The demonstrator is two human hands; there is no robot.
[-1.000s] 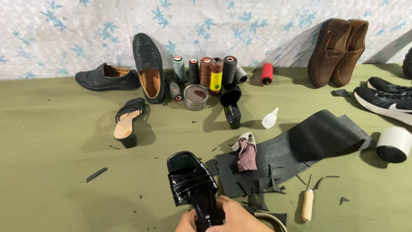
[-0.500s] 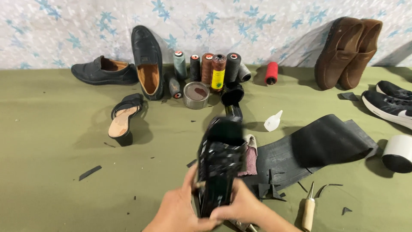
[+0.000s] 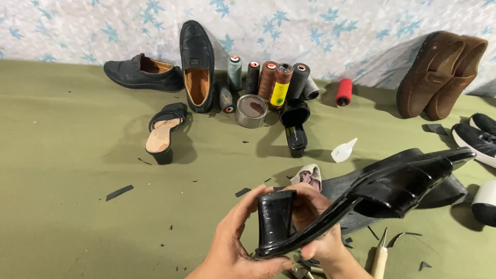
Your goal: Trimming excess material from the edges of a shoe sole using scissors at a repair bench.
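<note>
- Fingers (image 3: 243, 214) of the left hand (image 3: 235, 248) are curling closed around the block heel (image 3: 274, 219) of a glossy black sandal (image 3: 372, 199), steadying it from behind.
- Right hand (image 3: 318, 235) is closing on the sandal from the other side, thumb pressing under the sole edge, so the shoe is lying on its side in the air, toe pointing right, heel facing the camera.
- Below on the green tabletop (image 3: 67, 155), a wooden-handled awl (image 3: 380, 256) and a black leather sheet (image 3: 341, 188) are lying within easy reach.
- Thread spools (image 3: 281, 82) and a tin (image 3: 251, 111) are standing well apart, against the wall.
</note>
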